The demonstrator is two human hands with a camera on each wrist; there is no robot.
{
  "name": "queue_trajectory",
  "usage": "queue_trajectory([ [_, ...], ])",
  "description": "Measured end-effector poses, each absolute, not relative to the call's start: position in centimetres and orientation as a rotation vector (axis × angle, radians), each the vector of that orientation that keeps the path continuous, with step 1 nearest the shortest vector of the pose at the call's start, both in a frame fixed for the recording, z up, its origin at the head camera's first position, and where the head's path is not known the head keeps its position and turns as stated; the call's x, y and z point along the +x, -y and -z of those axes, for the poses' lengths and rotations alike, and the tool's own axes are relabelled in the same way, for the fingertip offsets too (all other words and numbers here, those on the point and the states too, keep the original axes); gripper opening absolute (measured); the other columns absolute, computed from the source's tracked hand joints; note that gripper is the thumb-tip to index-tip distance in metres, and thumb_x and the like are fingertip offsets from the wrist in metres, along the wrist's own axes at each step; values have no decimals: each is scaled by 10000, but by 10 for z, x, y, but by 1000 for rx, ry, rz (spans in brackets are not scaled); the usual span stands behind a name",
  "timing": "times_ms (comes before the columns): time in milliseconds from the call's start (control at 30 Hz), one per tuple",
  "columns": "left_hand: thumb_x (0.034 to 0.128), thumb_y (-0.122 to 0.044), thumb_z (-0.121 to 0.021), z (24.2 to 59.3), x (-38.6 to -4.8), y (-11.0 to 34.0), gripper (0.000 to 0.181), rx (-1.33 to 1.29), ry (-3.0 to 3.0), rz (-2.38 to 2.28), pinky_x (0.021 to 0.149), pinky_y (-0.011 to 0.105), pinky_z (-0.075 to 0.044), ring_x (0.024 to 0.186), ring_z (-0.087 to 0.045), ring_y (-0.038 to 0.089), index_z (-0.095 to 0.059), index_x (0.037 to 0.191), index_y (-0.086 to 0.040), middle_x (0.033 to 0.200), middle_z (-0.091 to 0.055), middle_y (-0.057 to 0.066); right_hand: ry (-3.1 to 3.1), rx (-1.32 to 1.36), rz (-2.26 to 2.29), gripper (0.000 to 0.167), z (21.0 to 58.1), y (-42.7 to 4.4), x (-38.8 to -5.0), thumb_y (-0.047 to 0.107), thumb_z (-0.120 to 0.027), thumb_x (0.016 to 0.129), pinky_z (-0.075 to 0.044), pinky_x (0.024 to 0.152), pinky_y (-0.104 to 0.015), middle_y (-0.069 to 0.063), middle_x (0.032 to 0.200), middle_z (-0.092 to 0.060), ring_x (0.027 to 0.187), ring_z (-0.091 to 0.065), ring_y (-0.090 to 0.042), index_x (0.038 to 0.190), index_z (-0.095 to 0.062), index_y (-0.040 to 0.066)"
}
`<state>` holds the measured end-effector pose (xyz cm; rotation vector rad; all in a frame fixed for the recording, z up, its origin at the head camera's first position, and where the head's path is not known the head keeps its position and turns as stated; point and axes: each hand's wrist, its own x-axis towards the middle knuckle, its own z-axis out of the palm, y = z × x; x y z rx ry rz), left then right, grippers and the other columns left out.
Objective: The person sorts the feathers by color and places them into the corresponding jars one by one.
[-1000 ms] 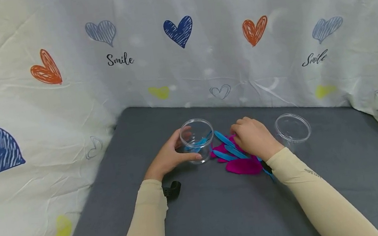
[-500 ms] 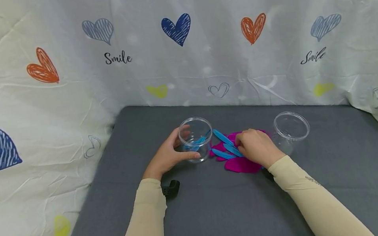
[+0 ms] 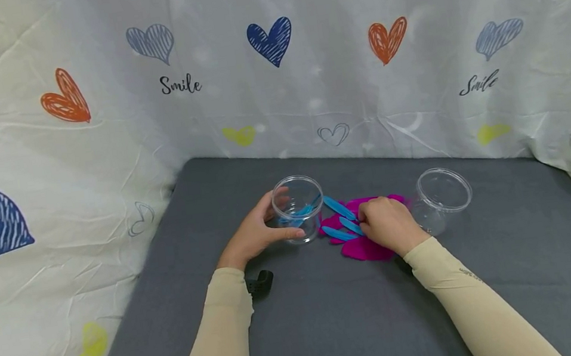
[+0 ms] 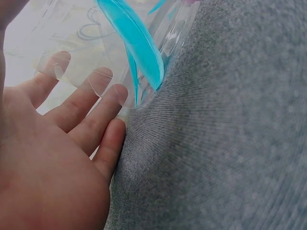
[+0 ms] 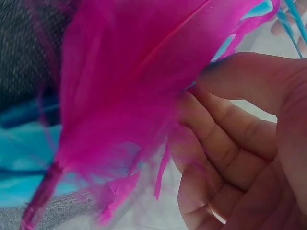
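Observation:
My left hand (image 3: 257, 230) holds a clear plastic jar (image 3: 309, 227) upright on the table, thumb in front and fingers round the far side. Several blue feathers (image 4: 136, 43) lean inside it, seen through the wall in the left wrist view. Just right of the jar lies a loose pile of magenta feathers (image 3: 365, 250) and blue feathers (image 3: 340, 233). Over this pile my right hand (image 3: 390, 225) pinches a thin blue feather between thumb and index finger; most of that feather is hidden. A large magenta feather (image 5: 129, 72) covers much of the right wrist view.
A second clear jar (image 3: 444, 190) stands right of my right hand. Grey cloth (image 3: 315, 324) covers the table. A white curtain (image 3: 328, 88) with printed hearts hangs behind and to the left. Black straps (image 3: 260, 285) sit at my wrists.
My right hand has shifted slightly right and toward me over the pile, uncovering magenta feathers behind it. The left hand and the jar have stayed in place.

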<state>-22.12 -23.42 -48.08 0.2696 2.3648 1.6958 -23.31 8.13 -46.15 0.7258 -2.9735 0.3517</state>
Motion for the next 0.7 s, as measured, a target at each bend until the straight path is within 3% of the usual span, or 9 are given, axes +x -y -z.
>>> queue_trajectory([
  [233,829,-394,-963,481,-221,234,940,253,-2372,-1686,1273,619,-379,1573,-429,285,-411,1582,-504,1642,-492,-117,2942,744,-355,322,465,-81,-234,53,-755,885,-364,528,-300,32,608,-514,585,-446,-147,626,-594,156],
  [700,792,-453,-978,482,-222,237,949,259,-2364,-1695,1274,607,-383,1560,-448,277,-433,1567,-506,1634,-504,-102,2963,716,-348,370,464,-82,-233,74,-764,890,-368,523,-303,31,582,-492,590,-464,-155,598,-557,166],
])
